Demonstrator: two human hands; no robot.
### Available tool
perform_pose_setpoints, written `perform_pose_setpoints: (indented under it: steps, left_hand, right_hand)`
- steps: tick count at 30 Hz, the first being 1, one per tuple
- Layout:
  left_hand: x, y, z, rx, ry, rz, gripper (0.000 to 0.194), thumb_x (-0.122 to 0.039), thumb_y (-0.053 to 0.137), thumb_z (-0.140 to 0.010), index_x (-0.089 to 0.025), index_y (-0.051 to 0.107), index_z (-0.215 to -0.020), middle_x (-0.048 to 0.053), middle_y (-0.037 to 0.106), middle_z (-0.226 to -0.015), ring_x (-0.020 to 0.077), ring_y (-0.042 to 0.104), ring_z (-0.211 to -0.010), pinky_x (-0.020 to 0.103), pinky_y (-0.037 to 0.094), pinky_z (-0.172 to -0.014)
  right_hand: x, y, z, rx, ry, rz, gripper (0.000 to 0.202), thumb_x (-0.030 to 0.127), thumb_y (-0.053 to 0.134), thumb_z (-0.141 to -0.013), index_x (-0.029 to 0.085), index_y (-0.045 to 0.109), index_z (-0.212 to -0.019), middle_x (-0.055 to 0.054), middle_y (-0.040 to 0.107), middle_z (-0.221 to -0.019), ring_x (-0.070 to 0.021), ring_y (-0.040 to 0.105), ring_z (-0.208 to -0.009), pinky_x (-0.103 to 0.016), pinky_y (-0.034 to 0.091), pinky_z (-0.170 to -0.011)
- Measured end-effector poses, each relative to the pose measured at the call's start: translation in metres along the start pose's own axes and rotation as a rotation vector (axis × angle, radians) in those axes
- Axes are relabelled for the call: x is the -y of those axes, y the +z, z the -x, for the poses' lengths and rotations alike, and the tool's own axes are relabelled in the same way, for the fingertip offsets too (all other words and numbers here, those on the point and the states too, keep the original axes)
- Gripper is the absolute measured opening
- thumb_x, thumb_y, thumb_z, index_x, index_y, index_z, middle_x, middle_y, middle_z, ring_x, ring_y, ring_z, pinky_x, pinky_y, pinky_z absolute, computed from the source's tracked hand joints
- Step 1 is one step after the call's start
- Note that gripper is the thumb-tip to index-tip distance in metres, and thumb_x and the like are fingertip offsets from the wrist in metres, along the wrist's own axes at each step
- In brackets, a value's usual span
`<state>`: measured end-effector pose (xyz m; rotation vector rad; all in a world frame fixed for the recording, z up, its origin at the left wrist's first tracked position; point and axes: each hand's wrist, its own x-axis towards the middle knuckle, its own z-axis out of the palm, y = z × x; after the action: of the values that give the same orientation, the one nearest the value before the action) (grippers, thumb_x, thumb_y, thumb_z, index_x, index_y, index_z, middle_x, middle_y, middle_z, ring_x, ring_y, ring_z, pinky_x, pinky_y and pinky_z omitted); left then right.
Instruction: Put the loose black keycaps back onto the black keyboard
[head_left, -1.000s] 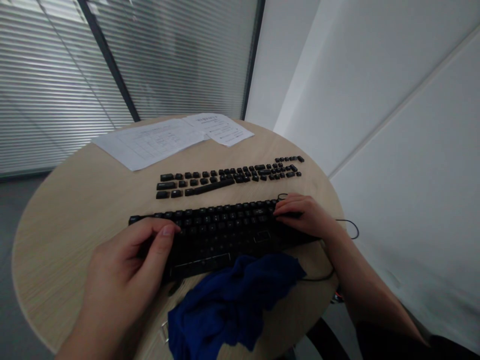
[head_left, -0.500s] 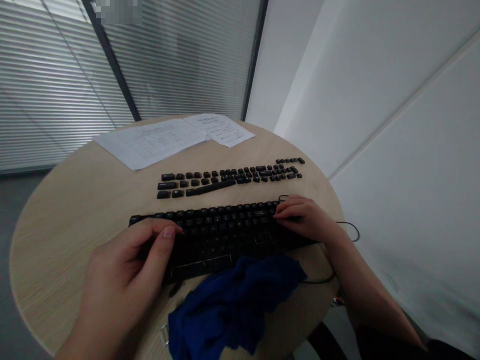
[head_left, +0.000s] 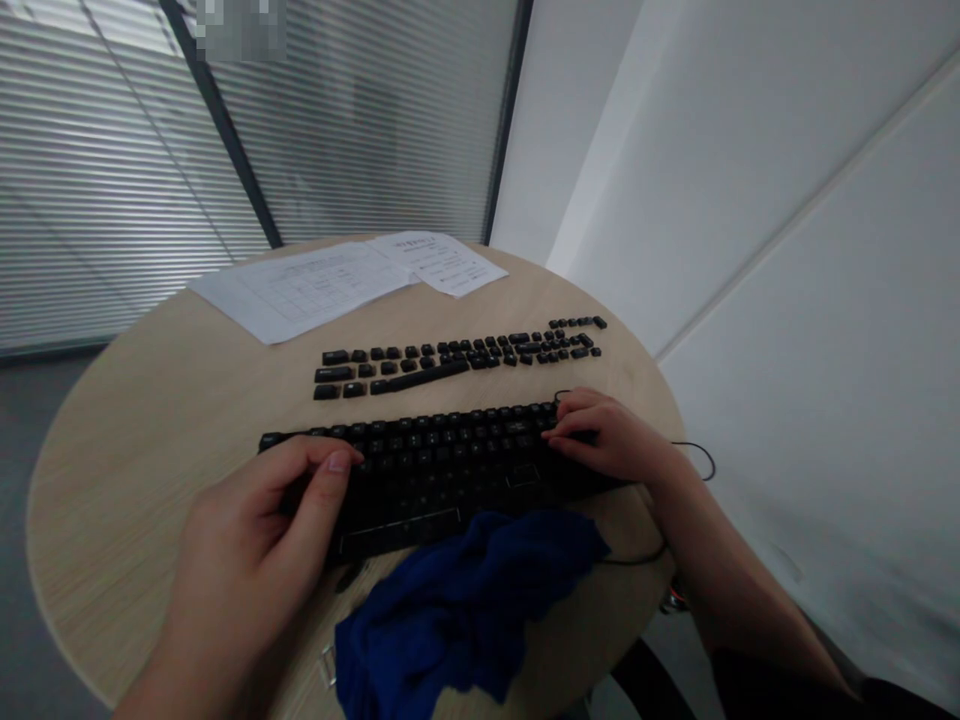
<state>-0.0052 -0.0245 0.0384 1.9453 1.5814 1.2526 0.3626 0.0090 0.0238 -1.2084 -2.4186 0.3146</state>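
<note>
A black keyboard [head_left: 435, 440] lies on the table in front of me. Its upper rows carry keys, while the lower part is a dark bare area with several key places uncovered. My left hand [head_left: 262, 530] rests over the keyboard's left side, thumb and forefinger pinched together at a key; whatever is between the tips is hidden. At the right end, my right hand [head_left: 600, 435] has its fingers drawn together on the keys, and what they grip cannot be made out. Behind the keyboard, loose black keycaps [head_left: 407, 366] are laid out in rows, a long space bar [head_left: 431, 377] among them.
A crumpled blue cloth [head_left: 457, 620] lies against the keyboard's near edge. Printed sheets [head_left: 315, 290] rest at the back of the round wooden table [head_left: 135, 430]. A cable [head_left: 637, 560] runs off to the right. A small metal piece [head_left: 328, 667] sits left of the cloth.
The view has shifted very slightly. Both hands stay at the same places on the keyboard, and the loose keycaps have not moved.
</note>
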Motion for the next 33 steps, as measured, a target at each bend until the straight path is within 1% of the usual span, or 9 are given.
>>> perform_pose_setpoints:
  steps: [3,7,9,13,15,18,22,28,33]
  left_hand:
    - [-0.001,0.0,-0.001,0.007,-0.018,-0.005,0.027,-0.045,0.055,-0.092,-0.024,0.072,-0.088,-0.003,0.073,-0.08,0.0159,0.066,-0.071,0.029,0.047,-0.068]
    - [0.004,0.0,-0.001,0.011,-0.034,0.001,0.027,-0.046,0.056,-0.092,-0.024,0.072,-0.089,-0.004,0.073,-0.078,0.0158,0.066,-0.069,0.028,0.047,-0.067]
    - [0.007,0.001,-0.001,0.013,-0.038,0.007,0.028,-0.048,0.056,-0.092,-0.024,0.071,-0.088,-0.004,0.073,-0.077,0.0158,0.066,-0.067,0.028,0.046,-0.065]
    - [0.013,0.001,-0.003,0.026,-0.021,0.009,0.031,-0.05,0.055,-0.092,-0.024,0.072,-0.088,-0.003,0.073,-0.078,0.0167,0.067,-0.069,0.028,0.047,-0.065]
    - [0.014,0.001,-0.005,0.023,0.01,-0.002,0.031,-0.049,0.055,-0.092,-0.024,0.072,-0.088,-0.003,0.073,-0.079,0.0171,0.067,-0.07,0.029,0.048,-0.067]
    - [0.014,0.001,-0.007,0.025,0.054,-0.016,0.031,-0.049,0.055,-0.092,-0.024,0.072,-0.086,-0.002,0.074,-0.079,0.0173,0.067,-0.071,0.028,0.048,-0.066]
    - [0.012,0.0,-0.006,0.026,0.078,-0.001,0.031,-0.05,0.054,-0.092,-0.025,0.071,-0.086,-0.002,0.074,-0.078,0.0175,0.068,-0.07,0.028,0.048,-0.064]
    - [0.009,-0.002,-0.006,0.034,0.1,-0.018,0.036,-0.054,0.05,-0.093,-0.026,0.071,-0.082,-0.002,0.073,-0.073,0.0193,0.067,-0.065,0.03,0.049,-0.061]
    - [0.01,-0.006,-0.007,0.06,0.107,-0.012,0.035,-0.052,0.051,-0.093,-0.025,0.072,-0.084,-0.001,0.075,-0.076,0.0193,0.068,-0.065,0.029,0.05,-0.058]
  right_hand:
    - [-0.001,0.0,-0.001,0.032,0.002,-0.024,0.032,0.036,0.059,-0.1,0.017,0.075,-0.079,-0.004,0.061,-0.077,-0.0121,0.054,-0.079,-0.027,0.041,-0.075]
    - [-0.007,0.004,-0.002,-0.01,-0.055,-0.068,0.034,0.036,0.059,-0.1,0.017,0.074,-0.077,-0.003,0.059,-0.071,-0.0114,0.053,-0.074,-0.026,0.04,-0.072]
    - [-0.01,0.006,-0.001,-0.093,-0.095,-0.096,0.029,0.034,0.06,-0.1,0.018,0.076,-0.082,-0.003,0.06,-0.07,-0.0113,0.053,-0.073,-0.026,0.04,-0.071]
    - [-0.018,0.004,0.003,-0.364,-0.082,-0.124,0.024,0.031,0.06,-0.1,0.019,0.076,-0.088,-0.002,0.061,-0.071,-0.012,0.055,-0.073,-0.027,0.042,-0.069]
    - [-0.018,0.002,0.004,-0.409,-0.074,-0.118,0.026,0.032,0.059,-0.101,0.019,0.077,-0.086,-0.003,0.06,-0.073,-0.0124,0.056,-0.074,-0.027,0.043,-0.069]
    - [-0.014,0.001,0.003,-0.345,-0.088,-0.077,0.03,0.037,0.057,-0.101,0.02,0.078,-0.088,-0.005,0.059,-0.083,-0.0138,0.057,-0.082,-0.029,0.045,-0.074]
    - [-0.007,0.004,-0.002,-0.164,-0.119,0.013,0.035,0.04,0.054,-0.102,0.019,0.077,-0.085,-0.007,0.059,-0.089,-0.0157,0.055,-0.088,-0.033,0.044,-0.082]
    - [-0.005,0.007,-0.003,-0.126,-0.116,0.036,0.033,0.04,0.055,-0.102,0.019,0.075,-0.087,-0.007,0.059,-0.091,-0.016,0.053,-0.09,-0.033,0.042,-0.083]
    - [0.004,0.006,-0.004,-0.077,-0.122,0.097,0.032,0.042,0.056,-0.101,0.02,0.075,-0.088,-0.007,0.06,-0.092,-0.017,0.054,-0.09,-0.034,0.043,-0.083]
